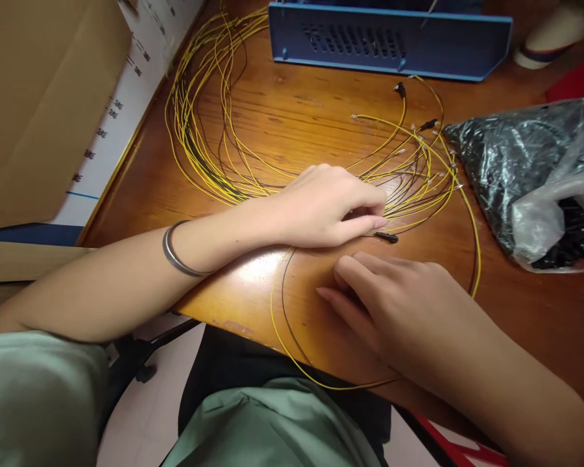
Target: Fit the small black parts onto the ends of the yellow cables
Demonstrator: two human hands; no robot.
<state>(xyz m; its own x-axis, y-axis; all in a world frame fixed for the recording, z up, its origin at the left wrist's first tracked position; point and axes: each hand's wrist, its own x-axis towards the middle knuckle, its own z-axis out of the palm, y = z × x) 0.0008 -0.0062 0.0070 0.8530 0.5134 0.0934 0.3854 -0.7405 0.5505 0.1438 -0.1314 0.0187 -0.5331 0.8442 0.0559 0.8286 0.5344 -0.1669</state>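
Wires (pixel 209 175) were apparently being handled, a careful pinch seemingly needed; left hand (pixel 333 204) narrowed, hold untellable, right hand (pixel 409 305) slightly parted.

Head-worn view, one: from above the near edge of the table (pixel 282 123), facing forward and down; left hand (pixel 328 204), right hand (pixel 394 298) close.

Left hand (pixel 331 204): brightly lit
Right hand (pixel 399 298): dimmer, shaded
Bench (pixel 257 266): warm; white glare below left wrist, paler sheen right of left hand
Bag (pixel 525 149): scattered highlights
Corner beyond right hand: dark, blurred
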